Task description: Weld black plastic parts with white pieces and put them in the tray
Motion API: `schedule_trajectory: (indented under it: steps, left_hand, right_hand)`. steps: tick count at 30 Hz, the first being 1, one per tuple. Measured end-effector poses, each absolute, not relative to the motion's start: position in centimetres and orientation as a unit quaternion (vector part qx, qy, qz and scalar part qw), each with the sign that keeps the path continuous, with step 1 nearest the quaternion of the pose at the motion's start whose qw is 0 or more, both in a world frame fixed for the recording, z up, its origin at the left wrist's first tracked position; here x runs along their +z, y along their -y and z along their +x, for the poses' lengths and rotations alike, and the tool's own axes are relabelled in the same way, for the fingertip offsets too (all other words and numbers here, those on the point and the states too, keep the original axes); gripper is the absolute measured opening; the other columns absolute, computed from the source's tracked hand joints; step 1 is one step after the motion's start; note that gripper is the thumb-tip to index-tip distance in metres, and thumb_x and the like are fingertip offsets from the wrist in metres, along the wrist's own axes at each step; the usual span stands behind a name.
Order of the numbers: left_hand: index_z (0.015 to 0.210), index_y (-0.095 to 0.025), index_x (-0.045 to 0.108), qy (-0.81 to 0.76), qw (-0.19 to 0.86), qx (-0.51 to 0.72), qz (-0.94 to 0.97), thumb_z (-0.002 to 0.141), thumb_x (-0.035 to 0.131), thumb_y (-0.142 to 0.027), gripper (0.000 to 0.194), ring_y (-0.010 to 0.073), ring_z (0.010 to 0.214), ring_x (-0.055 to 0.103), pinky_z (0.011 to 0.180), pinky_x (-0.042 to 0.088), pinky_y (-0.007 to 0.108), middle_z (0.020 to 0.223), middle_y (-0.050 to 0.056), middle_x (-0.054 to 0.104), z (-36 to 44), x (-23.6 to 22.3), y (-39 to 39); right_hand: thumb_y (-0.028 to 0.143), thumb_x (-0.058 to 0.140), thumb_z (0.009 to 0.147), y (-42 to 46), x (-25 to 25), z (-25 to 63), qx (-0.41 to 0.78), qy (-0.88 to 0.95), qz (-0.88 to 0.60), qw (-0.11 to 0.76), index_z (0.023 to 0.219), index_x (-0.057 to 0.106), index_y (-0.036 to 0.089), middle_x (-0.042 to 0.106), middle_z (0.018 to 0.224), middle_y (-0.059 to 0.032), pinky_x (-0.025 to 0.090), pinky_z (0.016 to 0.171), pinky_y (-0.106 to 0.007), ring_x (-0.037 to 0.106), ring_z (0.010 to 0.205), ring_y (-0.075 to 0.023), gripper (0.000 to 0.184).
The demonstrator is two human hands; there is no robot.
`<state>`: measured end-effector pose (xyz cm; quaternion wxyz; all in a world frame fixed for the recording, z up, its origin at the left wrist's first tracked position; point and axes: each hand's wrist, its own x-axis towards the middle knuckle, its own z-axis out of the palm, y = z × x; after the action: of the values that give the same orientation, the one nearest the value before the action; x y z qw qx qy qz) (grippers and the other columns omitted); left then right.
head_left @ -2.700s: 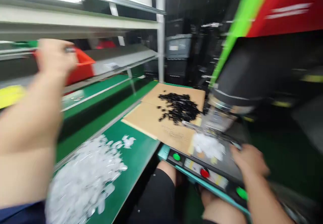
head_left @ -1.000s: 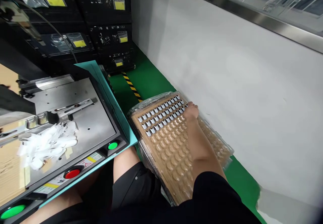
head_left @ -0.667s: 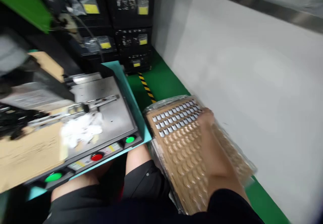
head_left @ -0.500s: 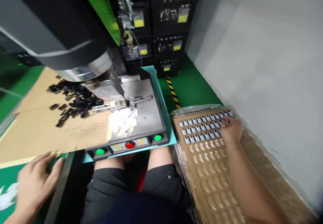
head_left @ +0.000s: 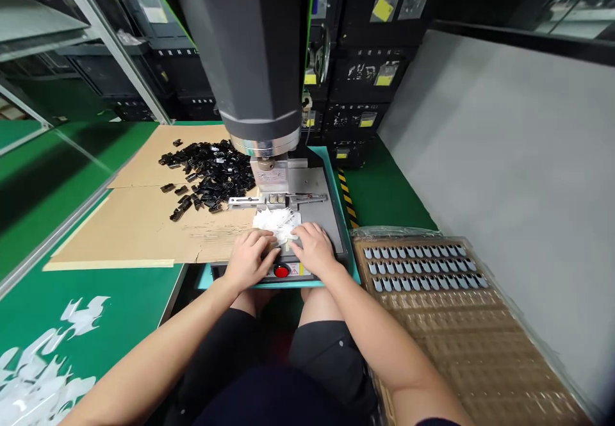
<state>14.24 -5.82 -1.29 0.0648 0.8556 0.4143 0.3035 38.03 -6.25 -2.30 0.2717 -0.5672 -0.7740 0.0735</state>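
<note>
Both of my hands are at the front of the press base (head_left: pixel 334 234), on either side of a heap of white die-cut pieces (head_left: pixel 277 222). My left hand (head_left: pixel 250 259) lies at the heap's left front, fingertips touching it and thumb held apart. My right hand (head_left: pixel 314 250) reaches it from the right, fingers bent and spread a little. No piece shows clearly gripped in either hand. Behind the heap, a metal fixture (head_left: pixel 276 200) sits under the press head (head_left: pixel 264 134). A red button (head_left: pixel 281 271) shows between my wrists; the green buttons are hidden.
Small black parts (head_left: pixel 216 173) are piled on cardboard (head_left: pixel 144 221) to the left. More white pieces (head_left: pixel 84 317) lie on the green surface. At right stands a brown tray (head_left: pixel 461 349) with rows of grey parts (head_left: pixel 427 266). Black bins (head_left: pixel 365 86) are stacked behind.
My right hand has left the tray and come to the press base. My left hand has moved right from the green surface to the white heap. The view has swung left.
</note>
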Motion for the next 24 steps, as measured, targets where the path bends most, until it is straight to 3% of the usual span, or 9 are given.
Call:
schedule_trajectory:
  steps: [3,6,10,14,20,24]
  left_hand:
    - [0.120,-0.027,0.068,-0.427,0.099,0.323,0.839,0.102,0.065,-0.040,0.023,0.0308,0.123,0.062,0.107,0.047,0.051,0.127,0.010,0.071,14.8,-1.7,5.7]
    - [0.118,-0.027,0.070,-0.439,0.146,0.354,0.813,0.100,0.067,-0.040,0.023,0.0316,0.124,0.061,0.110,0.046,0.052,0.128,0.011,0.071,14.9,-1.7,5.7]
    - [0.120,-0.026,0.071,-0.446,0.251,0.448,0.733,0.097,0.071,-0.043,0.028,0.0299,0.122,0.062,0.108,0.050,0.050,0.125,0.011,0.071,15.7,-1.3,5.7]
    - [0.124,-0.024,0.075,-0.422,0.445,0.499,0.612,0.093,0.074,-0.052,0.042,0.0234,0.100,0.068,0.088,0.057,0.039,0.121,0.011,0.071,16.9,-0.8,5.6]
    - [0.094,-0.020,0.077,-0.363,0.563,0.533,0.517,0.083,0.085,-0.056,0.038,0.0208,0.092,0.068,0.088,0.057,0.037,0.107,0.008,0.073,16.5,-0.2,5.8]
    - [0.093,-0.020,0.070,-0.358,0.598,0.532,0.481,0.084,0.084,-0.058,0.042,0.0191,0.088,0.069,0.084,0.058,0.035,0.099,0.006,0.074,15.1,-0.1,5.4]
  right_hand:
    - [0.029,0.060,0.104,5.9,-2.4,37.4,0.055,0.765,-0.587,0.260,0.111,0.072,0.025,0.070,0.113,-0.0100,0.047,0.098,-0.040,0.059,0.109,-0.0280,0.015]
    - [0.029,0.057,0.104,6.0,-2.4,37.4,0.085,0.735,-0.596,0.313,0.106,0.073,0.024,0.071,0.109,-0.0093,0.048,0.095,-0.039,0.062,0.103,-0.0263,0.017]
    - [0.040,0.066,0.097,6.1,-2.1,36.5,0.233,0.606,-0.601,0.467,0.098,0.073,0.024,0.072,0.094,-0.0048,0.053,0.079,-0.035,0.064,0.081,-0.0212,0.018]
    - [0.049,0.074,0.090,6.6,-1.3,34.1,0.401,0.498,-0.519,0.567,0.104,0.073,0.023,0.076,0.092,-0.0038,0.056,0.078,-0.034,0.069,0.081,-0.0202,0.030]
    - [0.052,0.085,0.080,7.5,-0.3,31.2,0.484,0.446,-0.471,0.588,0.100,0.066,0.023,0.074,0.086,-0.0024,0.060,0.070,-0.031,0.070,0.076,-0.0181,0.040]
    - [0.060,0.077,0.087,7.3,-0.4,31.1,0.490,0.458,-0.467,0.576,0.093,0.056,0.025,0.072,0.082,-0.0005,0.059,0.066,-0.032,0.069,0.068,-0.0172,0.041]
